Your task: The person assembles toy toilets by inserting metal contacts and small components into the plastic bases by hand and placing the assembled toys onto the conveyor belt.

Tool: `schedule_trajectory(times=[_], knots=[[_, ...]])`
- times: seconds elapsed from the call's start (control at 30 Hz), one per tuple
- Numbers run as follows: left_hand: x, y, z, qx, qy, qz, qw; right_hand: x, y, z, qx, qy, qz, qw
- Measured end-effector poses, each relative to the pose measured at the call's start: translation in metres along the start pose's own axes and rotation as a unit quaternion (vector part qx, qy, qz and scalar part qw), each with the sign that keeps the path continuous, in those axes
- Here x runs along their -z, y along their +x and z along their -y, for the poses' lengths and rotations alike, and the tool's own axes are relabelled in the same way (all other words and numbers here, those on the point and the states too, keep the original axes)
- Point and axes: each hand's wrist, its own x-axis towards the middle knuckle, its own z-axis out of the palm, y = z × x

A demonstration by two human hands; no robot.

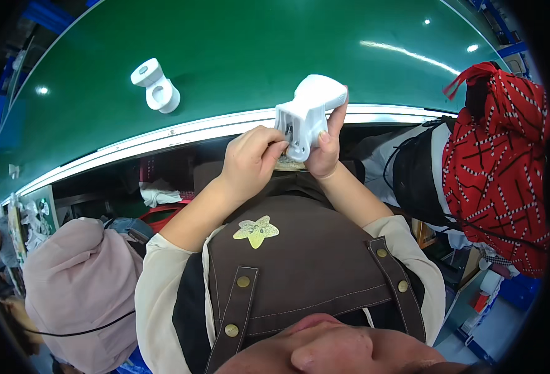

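Observation:
In front of my apron, at the table's near edge, I hold a white plastic toy toilet [313, 103] turned so that an open side with dark parts inside faces left. My right hand [326, 148] grips it from the right, thumb along its lower side and fingers behind it. My left hand [253, 154] is at the opening, thumb and forefinger pinched together. What the pinch holds, if anything, is hidden. Farther left, a second white toy toilet [167, 98] stands upright on the green table, apart from both hands.
The glossy green table [243, 50] has a white metal edge [162, 138]. A person in a pink top [81, 287] sits to my left. Another in red patterned clothing [493, 168] is close on my right. Under the table edge lies a crumpled white cloth [160, 196].

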Motion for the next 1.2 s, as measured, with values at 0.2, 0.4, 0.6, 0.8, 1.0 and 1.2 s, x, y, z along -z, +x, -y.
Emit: schedule_trajectory(times=[0.2,0.4,0.6,0.8,1.0,1.2], knots=[[-0.005,0.011,0.004,-0.019,0.109,-0.080,0.991,-0.017,-0.007,0.001,-0.049,0.066,-0.027,0.996],[-0.004,0.023,0.003,0.046,0.031,-0.101,0.993,-0.024,-0.006,0.002,-0.045,0.059,-0.039,0.996],[-0.007,0.019,0.009,0.048,-0.008,-0.032,0.998,-0.022,-0.005,0.000,-0.085,0.092,-0.045,0.991],[-0.013,0.004,0.013,0.228,-0.250,0.043,0.940,-0.014,-0.008,0.006,-0.124,0.125,-0.023,0.984],[0.001,0.006,0.012,0.085,-0.242,-0.002,0.966,-0.013,-0.006,0.013,-0.119,0.105,-0.037,0.987],[-0.002,0.003,0.005,0.044,-0.217,-0.042,0.974,-0.008,-0.006,0.013,-0.096,0.126,-0.029,0.987]])
